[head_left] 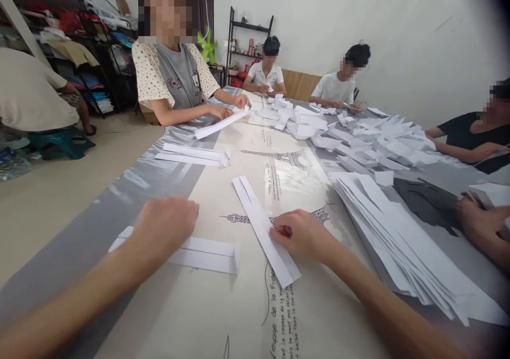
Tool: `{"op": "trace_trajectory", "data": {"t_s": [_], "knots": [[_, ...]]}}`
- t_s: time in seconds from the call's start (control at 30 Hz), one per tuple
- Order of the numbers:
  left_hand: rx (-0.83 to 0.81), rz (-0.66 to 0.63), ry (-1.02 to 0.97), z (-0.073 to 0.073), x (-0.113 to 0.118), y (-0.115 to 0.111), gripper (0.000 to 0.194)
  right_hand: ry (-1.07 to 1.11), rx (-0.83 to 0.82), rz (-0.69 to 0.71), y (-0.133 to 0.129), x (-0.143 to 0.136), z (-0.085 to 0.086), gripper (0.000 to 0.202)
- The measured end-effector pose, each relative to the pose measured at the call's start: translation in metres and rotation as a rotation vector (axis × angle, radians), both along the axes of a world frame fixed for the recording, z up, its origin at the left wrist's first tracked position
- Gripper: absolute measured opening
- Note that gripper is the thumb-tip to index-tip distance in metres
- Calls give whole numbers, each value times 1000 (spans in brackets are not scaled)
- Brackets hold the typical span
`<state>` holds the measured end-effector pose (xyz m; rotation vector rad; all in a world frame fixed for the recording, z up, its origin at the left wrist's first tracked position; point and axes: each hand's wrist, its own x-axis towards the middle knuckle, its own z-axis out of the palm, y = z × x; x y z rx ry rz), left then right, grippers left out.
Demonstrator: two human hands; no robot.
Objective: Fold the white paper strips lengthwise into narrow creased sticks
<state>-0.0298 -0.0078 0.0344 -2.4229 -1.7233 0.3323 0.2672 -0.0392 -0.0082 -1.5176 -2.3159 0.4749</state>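
A long folded paper strip [255, 215] lies aslant on the printed cloth in front of me, a slit along its upper part. At its right edge is my right hand [300, 234], fingers curled and closed on the paper. My left hand [169, 221] is closed with its back to me, above a second folded paper piece [211, 254]; its fingertips are hidden, so I cannot tell if anything is inside. That piece has a lengthwise seam and a raised flap at its right end. Farther off, another folded paper piece [191, 154] lies at the left.
A fanned stack of paper sheets [402, 247] lies at my right, near a co-worker's hand [486, 221]. Behind it spreads a loose heap of folded papers [382, 136]. Across the left side, a co-worker [175, 77] handles a paper strip [223, 124]. Other people sit around the table.
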Motion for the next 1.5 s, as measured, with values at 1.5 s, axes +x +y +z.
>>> {"op": "trace_trajectory", "data": {"t_s": [1.5], "knots": [[77, -588, -585, -69, 23, 37, 47, 9, 123, 372, -11, -31, -5, 38]]}}
